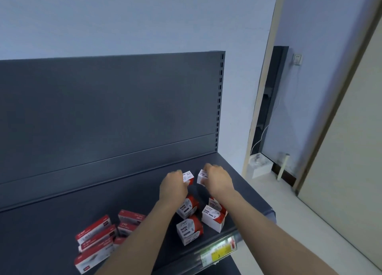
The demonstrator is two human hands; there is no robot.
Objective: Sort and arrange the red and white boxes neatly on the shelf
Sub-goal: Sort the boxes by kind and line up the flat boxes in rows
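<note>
Head view, looking down: the left hand (173,187) grips the left box (188,176) and the right hand (217,181) pinches the right box (201,176), two small red and white cardboard cartons near each other at the back right of a dark grey metal shelf (103,196), white printed faces upward; whether they touch it I cannot tell. Nearer, between the forearms, four matching paper-clip boxes (190,230) lie loosely angled, reading "PAPER CLIPS" and "3". Further left, longer flat boxes (94,230) in red and white lie scattered, long sides running roughly left to right, and a blurred yellow price strip (219,251) lines the front edge.
</note>
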